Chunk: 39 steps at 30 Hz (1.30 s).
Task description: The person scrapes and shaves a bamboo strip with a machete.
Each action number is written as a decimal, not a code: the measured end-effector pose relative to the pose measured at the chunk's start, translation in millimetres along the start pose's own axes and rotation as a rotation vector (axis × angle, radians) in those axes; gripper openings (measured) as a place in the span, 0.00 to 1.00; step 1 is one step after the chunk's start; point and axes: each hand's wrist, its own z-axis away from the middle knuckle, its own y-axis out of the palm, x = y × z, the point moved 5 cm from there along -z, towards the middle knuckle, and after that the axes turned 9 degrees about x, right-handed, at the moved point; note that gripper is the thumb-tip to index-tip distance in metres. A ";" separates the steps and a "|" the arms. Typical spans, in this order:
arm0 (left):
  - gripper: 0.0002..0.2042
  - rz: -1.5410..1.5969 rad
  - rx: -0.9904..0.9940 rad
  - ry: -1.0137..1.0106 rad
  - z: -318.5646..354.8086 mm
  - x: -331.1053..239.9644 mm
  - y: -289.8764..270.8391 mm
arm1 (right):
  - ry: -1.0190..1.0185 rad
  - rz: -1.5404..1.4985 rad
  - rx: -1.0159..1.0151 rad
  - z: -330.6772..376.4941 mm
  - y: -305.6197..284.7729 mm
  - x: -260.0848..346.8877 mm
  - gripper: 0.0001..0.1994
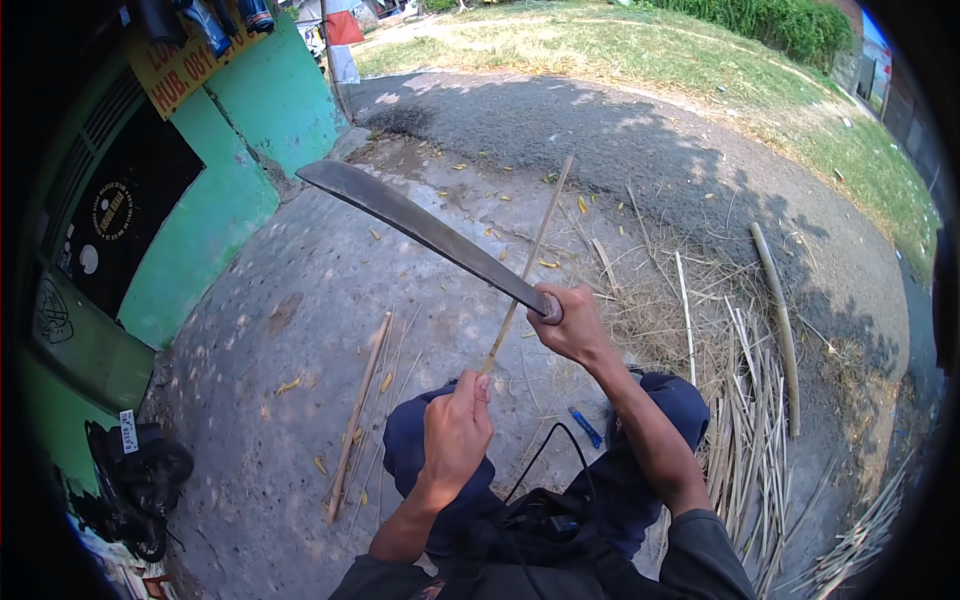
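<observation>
My right hand (575, 322) is closed round the handle of a machete (410, 217). Its broad dark blade slants up to the far left, and its handle end is mostly covered by my fingers. Held upright in my left hand (457, 428) is a thin bamboo strip (545, 218), gripped near its lower end. The strip leans a little to the right and passes the blade close to the machete's handle; whether the two touch I cannot tell. Both hands are above my knees.
Split bamboo strips (745, 440) lie piled at the right, beside a thicker bamboo pole (778, 320). Another bamboo length (360, 415) rests on the concrete at left. A blue object (586, 427) lies between my feet. A motorbike (135, 480) stands by the green wall (200, 240).
</observation>
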 end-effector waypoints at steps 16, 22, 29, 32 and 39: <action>0.11 0.082 -0.064 -0.144 4.5 38.0 -36.8 | 0.199 0.002 -0.361 -4.4 -40.7 -30.6 0.12; 0.12 0.174 -0.070 -0.102 -21.0 26.2 -14.6 | 0.074 0.169 -0.087 10.7 22.5 11.2 0.07; 0.13 0.166 -0.054 -0.091 -30.5 14.5 -1.2 | 0.006 0.139 -0.001 16.4 42.7 22.7 0.08; 0.10 0.190 -0.116 -0.073 -25.3 11.8 -0.3 | 0.006 0.136 -0.020 12.0 41.1 20.0 0.06; 0.10 0.273 -0.095 -0.124 -20.9 15.7 -2.4 | -0.014 0.046 0.001 12.3 48.0 21.6 0.07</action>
